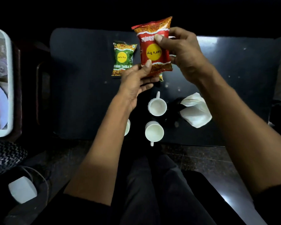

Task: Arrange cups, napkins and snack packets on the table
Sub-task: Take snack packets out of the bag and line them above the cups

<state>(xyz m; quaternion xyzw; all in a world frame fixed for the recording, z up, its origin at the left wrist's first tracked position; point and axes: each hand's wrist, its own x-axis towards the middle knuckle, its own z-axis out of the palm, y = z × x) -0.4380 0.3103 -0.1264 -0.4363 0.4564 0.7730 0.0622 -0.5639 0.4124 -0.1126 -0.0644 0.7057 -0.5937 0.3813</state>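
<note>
Head view: both hands hold a red snack packet [154,46] up above the dark table [81,88], label upside down to the camera. Right hand [183,52] grips its upper right side, thumb pressed on the front, fingers curled behind. Left hand [136,82] pinches the bottom edge w/ thumb on front, other fingers under it. Green snack packet [123,60] lies flat on the table just left of the red one, partly behind the left hand. A 3rd packet edge shows under the red one, too hidden to tell more. Nearer the person: white cup [157,106] w/ handle pointing away, a 2nd white cup [154,132] w/ handle toward the person, and a 3rd cup [127,127] mostly hidden by the left forearm. White napkins [195,111] lie right of the cups, partly under the right forearm. White tray [9,78] at far left, off the table
</note>
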